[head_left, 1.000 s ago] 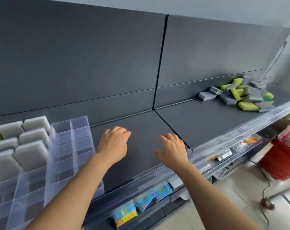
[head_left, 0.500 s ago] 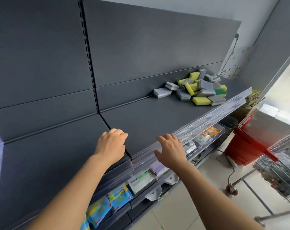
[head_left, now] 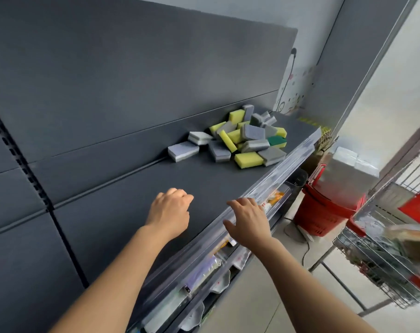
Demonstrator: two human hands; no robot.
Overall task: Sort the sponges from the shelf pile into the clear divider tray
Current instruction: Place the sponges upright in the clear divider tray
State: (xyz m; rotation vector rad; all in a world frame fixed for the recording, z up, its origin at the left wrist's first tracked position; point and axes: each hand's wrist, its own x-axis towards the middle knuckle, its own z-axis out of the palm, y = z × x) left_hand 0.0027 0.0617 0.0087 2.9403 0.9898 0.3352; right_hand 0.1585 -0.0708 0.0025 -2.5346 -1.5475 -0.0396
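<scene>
The dark grey shelf point(head_left: 137, 188) runs away from you to the far right under matching grey back panels, with a clear plastic rail point(head_left: 291, 159) along its front edge. Down on the right stand a red basket point(head_left: 319, 212) and a wire trolley point(head_left: 382, 265).

A second ago the clear divider tray sat at your near left with grey sponges already in some compartments. Your view has since swung right, so the tray is out of sight. The sponge pile point(head_left: 242, 138), a loose heap of grey, yellow and one green piece, now looks larger and sits nearer the centre of your view. It lies on the far right of the shelf, against the back panel.

Your left hand point(head_left: 169, 212) hovers over the bare shelf with its fingers loosely curled, holding nothing. Your right hand point(head_left: 248, 221) is over the rail with its fingers relaxed and slightly spread, and it is also empty. Both are well short of the pile.

This looks like the trip back for another load. You probably need to reach further right before you can pick any sponges up.
</scene>
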